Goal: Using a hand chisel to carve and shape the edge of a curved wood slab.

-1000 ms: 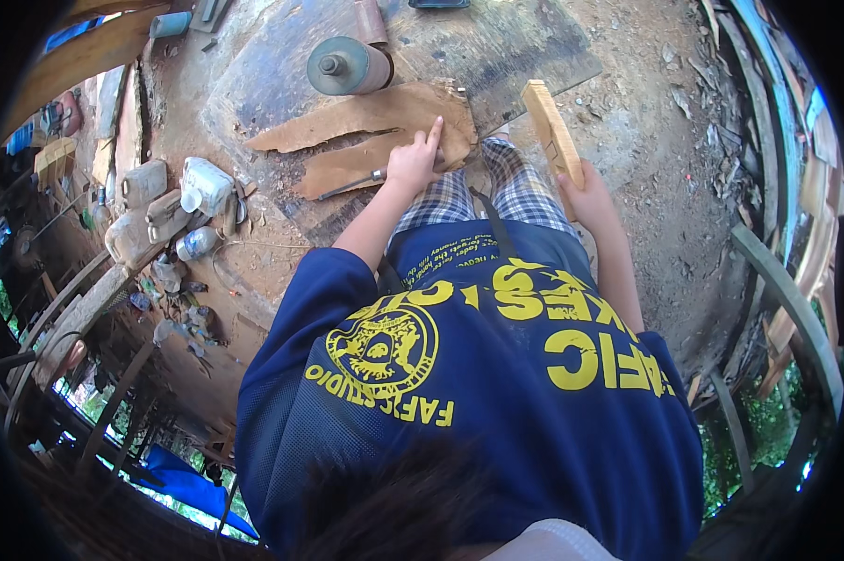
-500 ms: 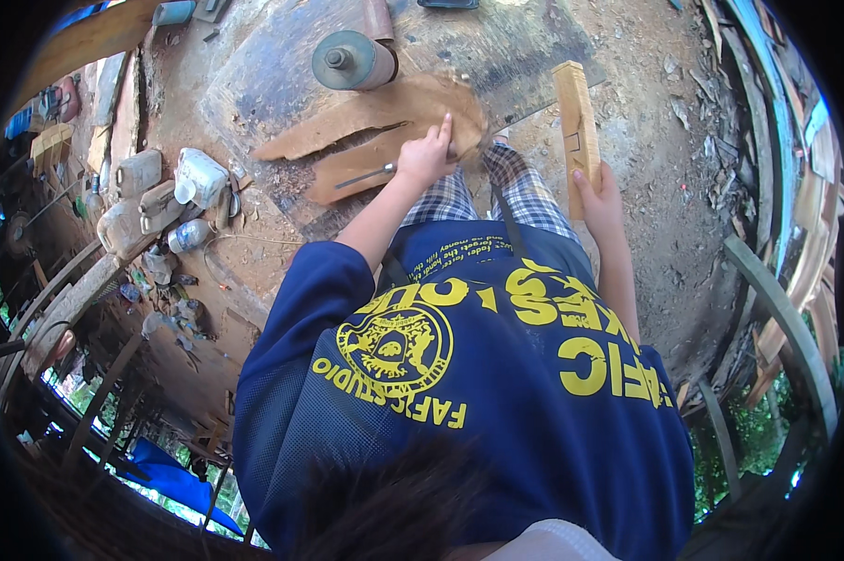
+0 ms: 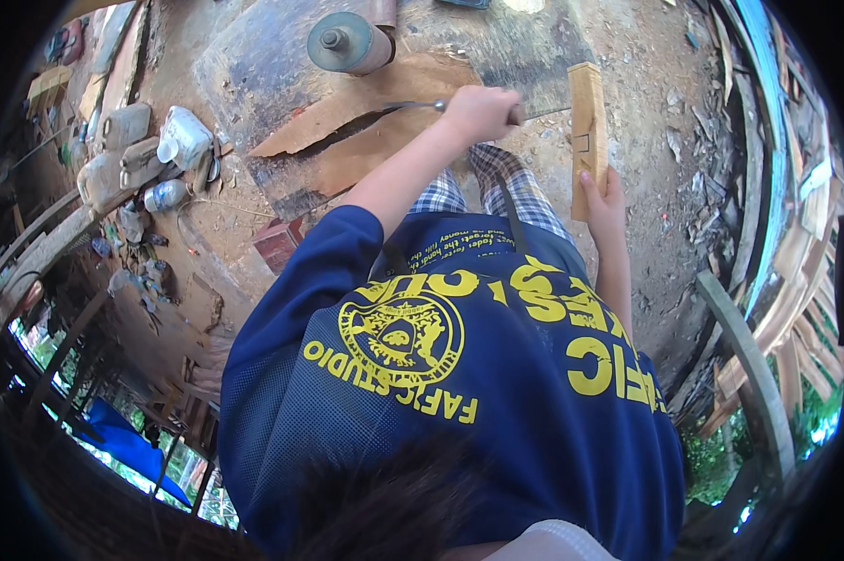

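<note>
My left hand [image 3: 481, 117] is closed round the dark handle of a thin metal-bladed tool [image 3: 413, 104], which lies across a brown, split piece of flat material [image 3: 347, 154] on a weathered board [image 3: 244, 61]. Beyond it stands a grey-green metal cylinder with a knob on top [image 3: 345, 47]. My right hand [image 3: 601, 194] grips a long pale wooden block [image 3: 586, 117] with a rectangular marking on its face, held upright at my right, beside my checked-clad knees [image 3: 506, 182].
Plastic jugs and a bottle [image 3: 181, 140] lie among scraps at the left, near long planks [image 3: 123, 47]. A reddish block [image 3: 277, 245] is beside my left leg. Wood strips and slats [image 3: 801, 271] line the right side, and a blue tarp [image 3: 132, 449] shows low at the left.
My left hand has gone from an extended finger on the brown piece to a closed grip on the tool, moving up and right. My right hand has shifted slightly right, turning the block more upright.
</note>
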`<state>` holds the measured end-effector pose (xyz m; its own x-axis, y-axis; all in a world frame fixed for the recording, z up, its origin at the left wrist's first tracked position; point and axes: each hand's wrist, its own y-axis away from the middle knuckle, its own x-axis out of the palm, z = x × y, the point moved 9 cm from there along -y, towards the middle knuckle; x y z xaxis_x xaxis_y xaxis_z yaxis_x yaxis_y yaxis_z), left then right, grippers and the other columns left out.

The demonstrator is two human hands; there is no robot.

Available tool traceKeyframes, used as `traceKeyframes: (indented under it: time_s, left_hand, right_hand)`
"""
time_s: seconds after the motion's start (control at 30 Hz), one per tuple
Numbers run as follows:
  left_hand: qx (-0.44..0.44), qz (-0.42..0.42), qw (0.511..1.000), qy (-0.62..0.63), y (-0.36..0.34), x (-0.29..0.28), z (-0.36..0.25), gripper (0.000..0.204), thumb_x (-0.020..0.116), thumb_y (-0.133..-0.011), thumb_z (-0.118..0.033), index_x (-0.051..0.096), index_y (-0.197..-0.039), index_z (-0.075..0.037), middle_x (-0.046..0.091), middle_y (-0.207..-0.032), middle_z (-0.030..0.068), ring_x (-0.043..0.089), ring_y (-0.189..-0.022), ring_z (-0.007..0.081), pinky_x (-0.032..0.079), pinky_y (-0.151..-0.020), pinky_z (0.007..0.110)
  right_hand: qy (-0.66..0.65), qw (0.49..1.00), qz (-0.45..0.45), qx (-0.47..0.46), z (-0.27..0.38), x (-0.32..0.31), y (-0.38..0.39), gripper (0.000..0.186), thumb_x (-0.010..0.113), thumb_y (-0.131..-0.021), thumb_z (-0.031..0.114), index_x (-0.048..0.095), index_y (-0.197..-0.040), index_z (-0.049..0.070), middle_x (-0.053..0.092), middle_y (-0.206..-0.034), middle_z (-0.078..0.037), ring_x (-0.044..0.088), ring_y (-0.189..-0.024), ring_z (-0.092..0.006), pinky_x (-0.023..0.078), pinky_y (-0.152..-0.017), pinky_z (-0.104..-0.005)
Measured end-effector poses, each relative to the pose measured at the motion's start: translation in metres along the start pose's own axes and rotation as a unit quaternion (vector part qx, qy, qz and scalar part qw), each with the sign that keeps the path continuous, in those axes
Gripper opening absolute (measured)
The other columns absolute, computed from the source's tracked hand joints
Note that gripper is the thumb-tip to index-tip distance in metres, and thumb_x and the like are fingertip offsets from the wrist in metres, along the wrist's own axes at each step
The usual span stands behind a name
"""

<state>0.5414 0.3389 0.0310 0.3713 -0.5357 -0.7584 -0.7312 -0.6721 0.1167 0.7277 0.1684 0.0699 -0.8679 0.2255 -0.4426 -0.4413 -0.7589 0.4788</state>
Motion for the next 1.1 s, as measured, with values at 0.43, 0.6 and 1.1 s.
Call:
traceKeyframes:
  time_s: [0.43,0.6,1.1]
  left_hand:
    - [0.188,0.175,0.965,-0.042,-0.057,0.039,-0.07,0.019,0.064,-0.081,-0.035,0.065,-0.091,-0.019,0.069,-0.078,0.0098,0.068,-0.076,0.0327,0.054,-0.068,0.047]
    - [0.202,0.172,0.964,-0.028,-0.052,0.038,-0.063,0.02,0.068,-0.076,-0.036,0.066,-0.086,-0.018,0.069,-0.078,0.0076,0.069,-0.076,0.0313,0.053,-0.065,0.045]
    - [0.162,-0.017,0.985,0.049,-0.045,-0.008,-0.034,0.026,0.078,-0.066,-0.035,0.06,-0.071,-0.017,0.064,-0.067,0.0051,0.066,-0.066,0.0296,0.05,-0.057,0.043]
  right_hand:
    - [-0.083,0.995,-0.051,0.031,-0.008,-0.034,0.008,0.036,0.063,-0.098,0.023,0.053,-0.123,-0.002,0.062,-0.106,-0.011,0.061,-0.092,-0.0158,0.05,-0.079,-0.0294]
    - [-0.163,0.969,-0.157,-0.096,0.018,-0.048,0.036,0.046,0.058,-0.1,0.021,0.04,-0.135,-0.002,0.058,-0.118,-0.016,0.062,-0.093,-0.021,0.052,-0.082,-0.032]
    - [-0.154,0.966,-0.06,-0.2,0.063,-0.003,0.039,0.046,0.067,-0.091,0.022,0.048,-0.125,-0.004,0.059,-0.111,-0.023,0.061,-0.101,-0.0286,0.052,-0.085,-0.0377]
